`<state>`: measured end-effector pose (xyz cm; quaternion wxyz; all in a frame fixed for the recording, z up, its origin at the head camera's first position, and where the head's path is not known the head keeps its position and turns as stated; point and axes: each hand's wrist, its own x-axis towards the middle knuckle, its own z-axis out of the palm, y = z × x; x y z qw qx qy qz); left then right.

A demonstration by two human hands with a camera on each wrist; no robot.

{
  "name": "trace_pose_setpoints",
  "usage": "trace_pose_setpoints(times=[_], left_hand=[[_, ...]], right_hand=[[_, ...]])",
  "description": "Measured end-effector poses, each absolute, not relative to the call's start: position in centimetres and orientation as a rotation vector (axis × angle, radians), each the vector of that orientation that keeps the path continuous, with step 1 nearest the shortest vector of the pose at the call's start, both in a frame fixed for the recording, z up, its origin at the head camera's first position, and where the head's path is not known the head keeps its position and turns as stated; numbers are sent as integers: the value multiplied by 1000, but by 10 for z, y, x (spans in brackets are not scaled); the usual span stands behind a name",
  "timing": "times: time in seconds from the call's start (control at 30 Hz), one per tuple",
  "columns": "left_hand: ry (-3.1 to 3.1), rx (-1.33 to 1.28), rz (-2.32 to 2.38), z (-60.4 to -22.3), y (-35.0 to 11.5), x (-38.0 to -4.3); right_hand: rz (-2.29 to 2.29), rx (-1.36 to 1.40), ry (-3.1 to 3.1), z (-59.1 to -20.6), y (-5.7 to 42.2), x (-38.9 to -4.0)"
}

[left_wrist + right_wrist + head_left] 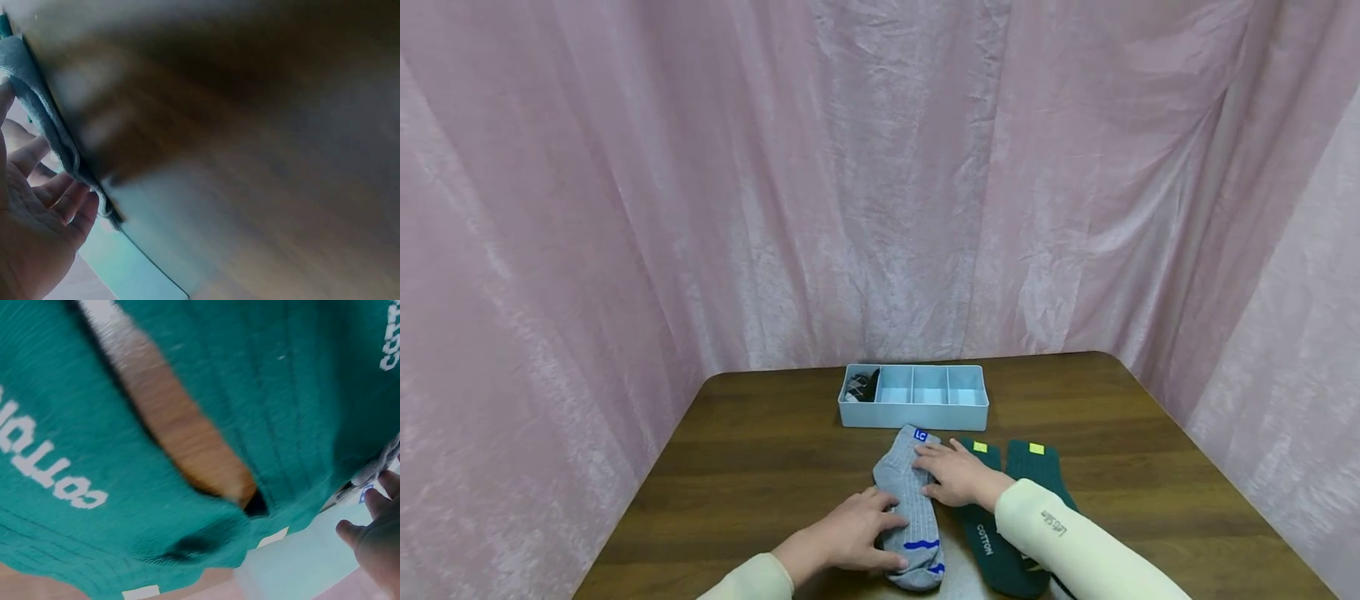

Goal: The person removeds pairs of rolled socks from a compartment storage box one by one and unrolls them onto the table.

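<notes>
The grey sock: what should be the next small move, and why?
Perhaps fold the grey sock from its near end: it lies unfolded, the left hand and right hand touch it, and it looks longer than any compartment of the blue box.

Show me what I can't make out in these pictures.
- Head view: the dark patterned item in the blue divided box; too small to identify, its bottom hidden by the front wall.
- Head view: the right-hand green sock's middle; hidden by the right sleeve.
- Left wrist view: the grey sock's far end; cut off by the left edge.
- Left wrist view: the tabletop's grain; blurred.
</notes>
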<state>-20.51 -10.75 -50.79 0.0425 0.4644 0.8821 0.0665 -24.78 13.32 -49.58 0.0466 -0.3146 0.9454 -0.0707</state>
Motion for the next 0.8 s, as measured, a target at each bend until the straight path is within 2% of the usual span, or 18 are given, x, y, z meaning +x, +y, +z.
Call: trace_pose_setpoints(times=[0.2, 0.57, 0.67, 0.8], left_hand=[[2725, 1374, 180, -508, -94, -199], [2811, 1238, 259, -503, -84, -201], [2917, 1125, 387, -499, -88, -213], [2990, 851, 645, -497, -98, -233]], right_hand=[[-311, -946, 2898, -498, 143, -248], [-564, -646, 3103, -505, 151, -234], [-593, -608, 3131, -508, 150, -229], [-584, -580, 3160, -513, 149, -224]])
